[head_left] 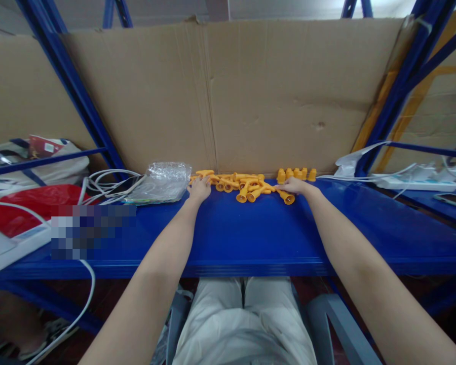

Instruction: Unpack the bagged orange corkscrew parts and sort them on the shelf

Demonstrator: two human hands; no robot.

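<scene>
Brown cardboard stands behind the blue table, white cables looped at left

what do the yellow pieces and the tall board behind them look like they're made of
Yellow pieces: probably moulded plastic, smooth with a slight sheen and even colour. Tall board: most likely cardboard, matte brown, with a vertical crease and small dents.

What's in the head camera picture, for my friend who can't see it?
A person's left hand and right hand reach to opposite ends of a pile of horn-shaped orange pieces on a blue table. Small orange cup-shaped pieces stand near the right hand, before a cardboard sheet.
</scene>
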